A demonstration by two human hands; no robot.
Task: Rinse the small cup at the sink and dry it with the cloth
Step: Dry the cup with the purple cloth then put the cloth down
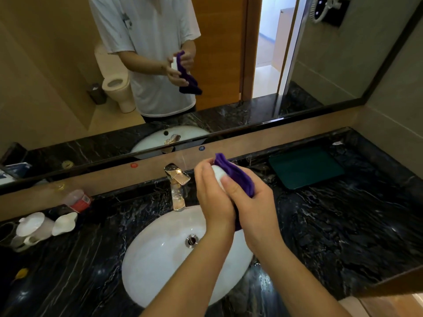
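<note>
Faucet (177, 184) behind white sink (160, 252); sink basin holds only drain (191, 240). White lidded teaware (34, 227) and plastic bottle (76, 200) left of sink on black marble tabletop (332, 225); dark green tray (305, 167) right of sink. Both hands raised above sink. Left hand (214, 202) fingers curl round small cup (218, 176). Right hand (249, 207) pinches purple cloth (235, 175) against cup, thumb on top.

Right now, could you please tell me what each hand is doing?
Left hand: holds the small white cup.
Right hand: grips the purple cloth against the cup.
</note>
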